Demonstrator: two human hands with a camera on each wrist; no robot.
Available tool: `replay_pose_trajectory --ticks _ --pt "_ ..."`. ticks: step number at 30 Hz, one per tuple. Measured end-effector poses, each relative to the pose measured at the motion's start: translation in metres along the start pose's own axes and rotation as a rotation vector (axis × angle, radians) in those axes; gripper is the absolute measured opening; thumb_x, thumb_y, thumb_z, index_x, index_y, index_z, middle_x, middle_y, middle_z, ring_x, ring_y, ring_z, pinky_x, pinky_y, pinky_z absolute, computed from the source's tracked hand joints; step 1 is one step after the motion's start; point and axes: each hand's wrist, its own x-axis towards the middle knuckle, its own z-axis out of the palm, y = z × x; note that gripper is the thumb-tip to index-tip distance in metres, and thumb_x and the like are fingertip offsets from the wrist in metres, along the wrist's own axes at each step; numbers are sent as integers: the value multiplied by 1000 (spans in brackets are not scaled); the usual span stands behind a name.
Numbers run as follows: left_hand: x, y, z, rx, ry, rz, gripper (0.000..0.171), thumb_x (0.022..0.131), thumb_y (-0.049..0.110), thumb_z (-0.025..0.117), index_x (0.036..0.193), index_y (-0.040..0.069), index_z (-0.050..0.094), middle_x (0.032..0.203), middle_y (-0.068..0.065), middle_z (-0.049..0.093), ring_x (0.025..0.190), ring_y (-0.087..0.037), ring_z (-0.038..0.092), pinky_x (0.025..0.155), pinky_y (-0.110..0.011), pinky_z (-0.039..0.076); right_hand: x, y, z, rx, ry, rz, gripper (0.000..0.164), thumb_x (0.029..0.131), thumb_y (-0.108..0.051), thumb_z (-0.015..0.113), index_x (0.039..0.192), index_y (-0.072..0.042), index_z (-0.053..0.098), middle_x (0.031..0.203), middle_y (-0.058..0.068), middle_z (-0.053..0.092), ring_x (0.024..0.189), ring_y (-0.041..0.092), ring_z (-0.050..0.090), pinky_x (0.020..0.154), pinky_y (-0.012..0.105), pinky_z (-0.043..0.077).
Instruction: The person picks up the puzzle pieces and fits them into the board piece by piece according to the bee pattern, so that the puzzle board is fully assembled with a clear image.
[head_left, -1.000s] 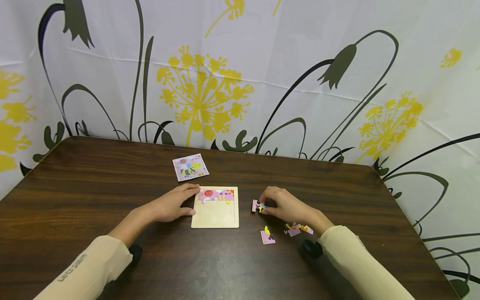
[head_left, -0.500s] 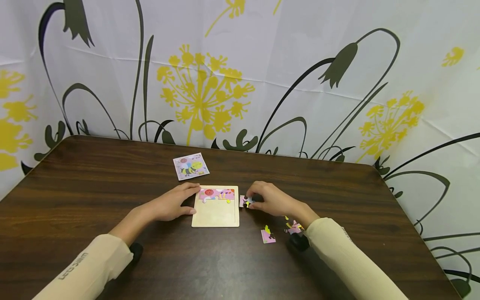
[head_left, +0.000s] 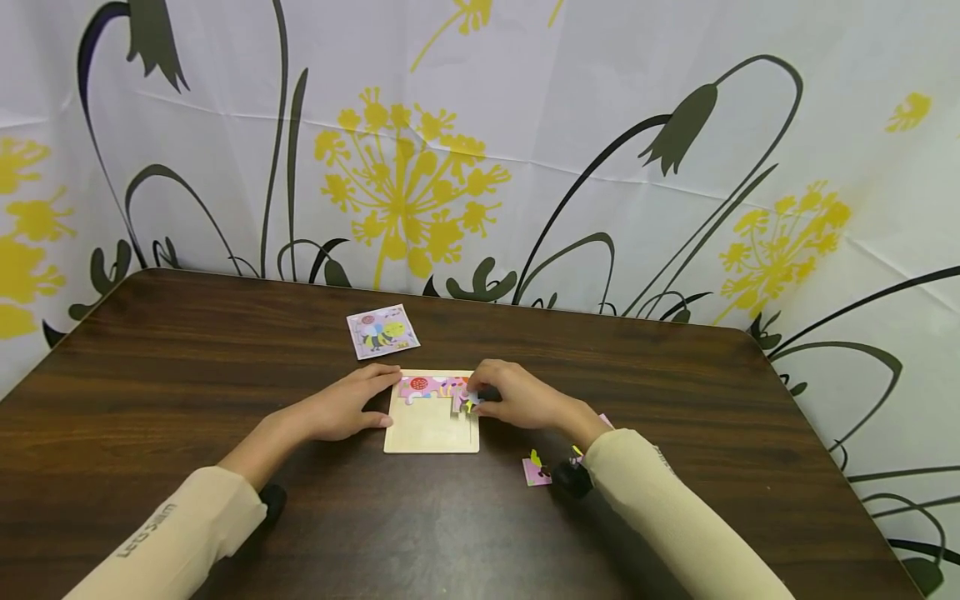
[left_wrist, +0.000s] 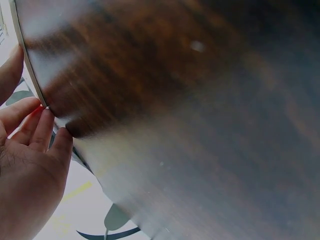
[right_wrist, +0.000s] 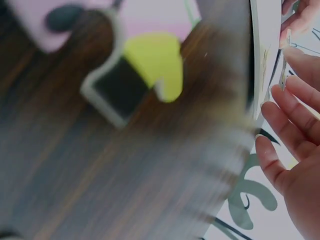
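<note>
Plainly, a puzzle piece is pinched in the right grip, over the tray the spread left grip touches.

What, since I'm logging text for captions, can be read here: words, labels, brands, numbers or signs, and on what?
"LETS SWIM": on the left sleeve; any apostrophe is unclear.
Right sleeve: print near the cuff, too small and foreshortened to read.
Bee card and puzzle board: no text can be made out.

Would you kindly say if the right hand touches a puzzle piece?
Touching: the right wrist view shows the right hand pinching the puzzle piece between thumb and fingers.
</note>
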Motion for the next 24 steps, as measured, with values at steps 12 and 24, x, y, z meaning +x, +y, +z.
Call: replay_pose_trajectory --ticks 12,24 --pt "1 -1 0 10 6 14 60 86 17 64 132 -11 38 136 -27 34 125 -43 31 99 -53 28 24 -16 8 4 -39 25 19 83 -8 67 100 -1 64 97 5 59 89 17 53 80 26 44" --pt "0 -3 0 12 16 39 58 86 15 64 131 -12 39 135 -28 35 124 -43 32 98 -53 30 41 -31 19 -47 -56 -10 19 82 -14 69 99 -6 65 96 2 56 92 14 50 82 29 37"
